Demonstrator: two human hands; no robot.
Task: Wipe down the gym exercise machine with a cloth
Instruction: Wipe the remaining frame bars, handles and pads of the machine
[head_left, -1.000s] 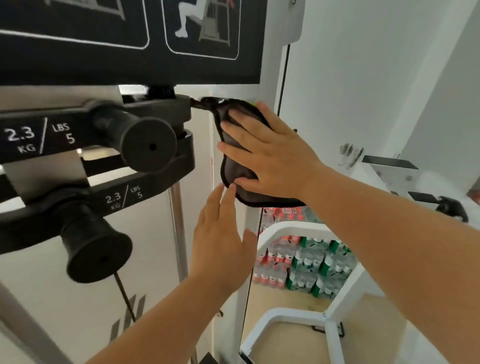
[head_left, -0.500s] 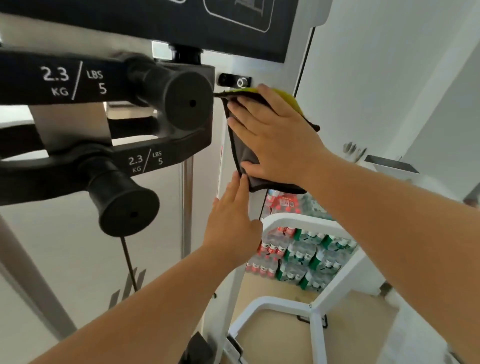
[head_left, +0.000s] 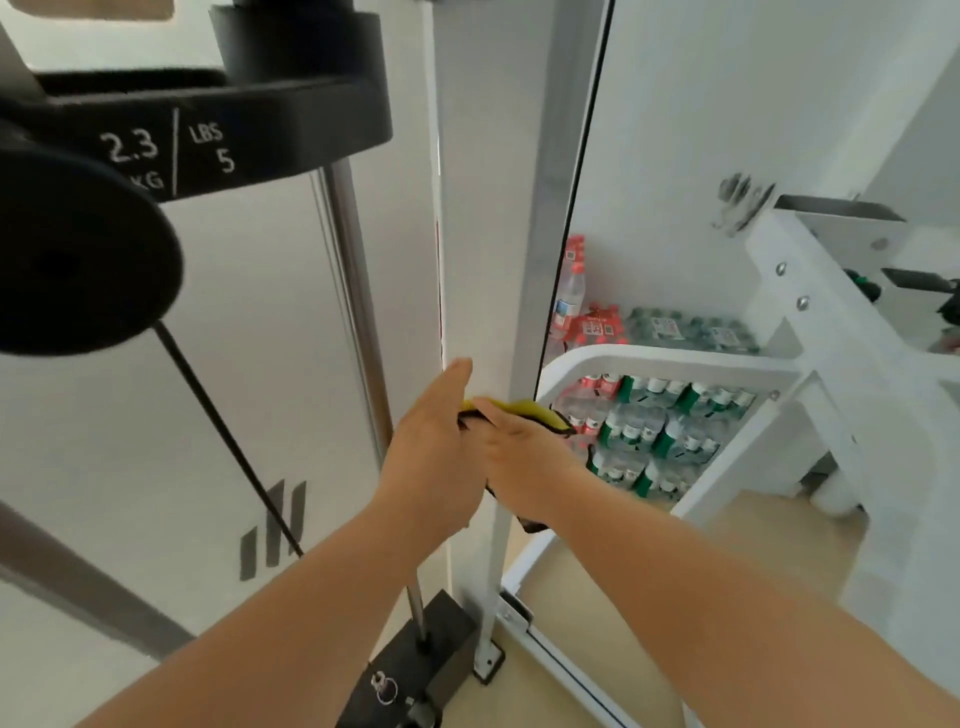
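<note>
Just below the middle of the view, toward 5 o'clock, the yellow-and-dark cloth (head_left: 527, 410) sits against the machine's white upright post (head_left: 488, 208) under the right hand (head_left: 524, 457); its fingertips are hidden behind the other hand, so flat or curled cannot be told. At the cloth's 9 o'clock the left hand (head_left: 436, 457) lies along the post, fingers straight and pressed together, pointing to 12 o'clock. A black weight plate (head_left: 260, 130) marked 2.3 KG sits at 10 o'clock.
</note>
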